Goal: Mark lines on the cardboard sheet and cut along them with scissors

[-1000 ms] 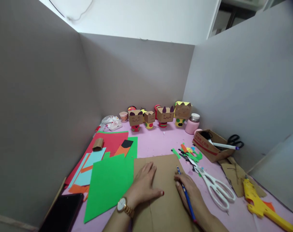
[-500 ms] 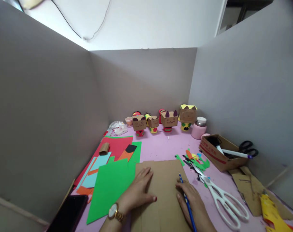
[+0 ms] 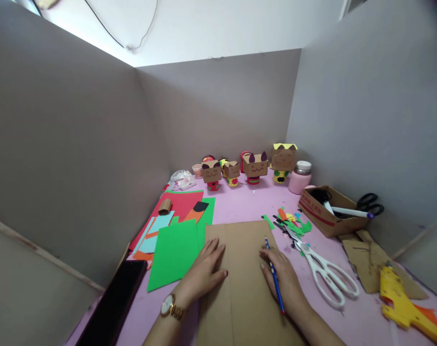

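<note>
A brown cardboard sheet lies flat on the pink table in front of me. My left hand, with a gold watch on the wrist, rests palm down on the sheet's left side, fingers spread. My right hand lies on the sheet's right side and holds a blue pencil whose tip points away from me. A green paper sheet lies just left of the cardboard.
White scissors and paper scraps lie right of the cardboard, with a yellow glue gun beyond. A small carton holds a pen; black scissors sit behind. Cardboard cat figures line the back wall. A dark phone lies at left.
The view has shifted, so the table contents sit a little lower and further left. Both hands stay on the cardboard, the pencil still held.
</note>
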{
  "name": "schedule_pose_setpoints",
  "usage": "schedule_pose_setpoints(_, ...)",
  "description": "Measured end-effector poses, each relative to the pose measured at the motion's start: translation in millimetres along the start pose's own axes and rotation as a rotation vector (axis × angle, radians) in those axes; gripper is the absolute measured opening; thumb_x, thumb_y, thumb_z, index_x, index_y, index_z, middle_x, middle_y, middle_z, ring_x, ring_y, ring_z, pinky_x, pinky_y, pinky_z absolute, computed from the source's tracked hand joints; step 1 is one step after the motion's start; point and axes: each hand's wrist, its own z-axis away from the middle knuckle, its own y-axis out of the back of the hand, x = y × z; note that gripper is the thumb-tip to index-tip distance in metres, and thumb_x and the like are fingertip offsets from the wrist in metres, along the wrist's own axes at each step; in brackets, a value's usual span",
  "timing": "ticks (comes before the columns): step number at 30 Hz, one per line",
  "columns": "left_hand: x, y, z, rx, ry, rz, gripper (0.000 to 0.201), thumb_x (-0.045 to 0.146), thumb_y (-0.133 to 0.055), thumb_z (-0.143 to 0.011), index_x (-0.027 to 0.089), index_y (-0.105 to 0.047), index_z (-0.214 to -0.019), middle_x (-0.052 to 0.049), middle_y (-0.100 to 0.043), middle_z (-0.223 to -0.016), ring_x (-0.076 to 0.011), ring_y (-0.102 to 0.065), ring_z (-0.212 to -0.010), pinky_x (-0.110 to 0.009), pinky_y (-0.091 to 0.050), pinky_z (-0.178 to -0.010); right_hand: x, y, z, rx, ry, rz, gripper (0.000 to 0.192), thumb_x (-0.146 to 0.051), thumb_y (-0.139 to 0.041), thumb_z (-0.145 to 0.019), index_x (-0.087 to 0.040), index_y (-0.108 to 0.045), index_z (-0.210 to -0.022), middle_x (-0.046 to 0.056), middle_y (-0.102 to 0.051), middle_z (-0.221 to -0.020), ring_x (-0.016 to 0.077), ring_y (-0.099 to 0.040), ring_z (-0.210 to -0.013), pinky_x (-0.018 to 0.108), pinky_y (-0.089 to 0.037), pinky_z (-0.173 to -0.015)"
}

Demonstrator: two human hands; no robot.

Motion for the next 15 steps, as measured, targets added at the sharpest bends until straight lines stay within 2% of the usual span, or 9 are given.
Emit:
schedule_pose_setpoints(8,7.5,-6.5,1.2,0.025,-0.015,-0.007,0.067,0.033,-0.056,-0.073,0.019,-0.034,-0.135,-0.011,-0.021,-0.148,-0.02,-0.013,-0.136,-0.034,-0.015,-0.109,-0.3,1.3,0.0,-0.025,0.005,0.02,0.022,-0.013,-0.046,-0.078,-0.02,-0.056,-0.097,0.012,-0.063,-0.103,0.0255,-0.058,-0.098,0.042,-0.047,-0.084)
schedule_pose_setpoints(10,7.0,-7.0,3.6,0.064,0.028,-0.012,0.07,0.035,-0.057,-0.072,0.018,-0.033,-0.135,-0.013,-0.017,-0.149,-0.0232,-0.009,-0.136,-0.036,-0.014,-0.109,0.3,1.4,0.6,-0.034,-0.001,0.031,0.021,-0.015,-0.046,-0.079,-0.02,-0.055,-0.097,0.011,-0.063,-0.101,0.0252,-0.058,-0.097,0.041,-0.047,-0.083)
schedule_pose_setpoints(13,4.4,-11.4,7.5,0.155,0.14,-0.027,0.082,0.04,-0.058,-0.07,0.01,-0.024,-0.138,-0.022,-0.007,-0.149,-0.032,-0.001,-0.136,-0.045,-0.014,-0.108,2.0,3.3,2.5,-0.026,-0.034,0.07,0.022,-0.018,-0.046,-0.08,-0.018,-0.054,-0.101,0.013,-0.06,-0.106,0.0259,-0.055,-0.102,0.041,-0.045,-0.087)
schedule_pose_setpoints(15,2.9,-16.9,8.7,0.197,0.197,-0.034,0.086,0.043,-0.056,-0.071,0.005,-0.021,-0.138,-0.026,-0.01,-0.147,-0.0354,-0.005,-0.135,-0.047,-0.015,-0.106,3.9,5.7,4.1,-0.004,-0.077,0.118,0.026,-0.021,-0.046,-0.081,-0.015,-0.051,-0.106,0.017,-0.055,-0.112,0.0293,-0.05,-0.108,0.045,-0.042,-0.09)
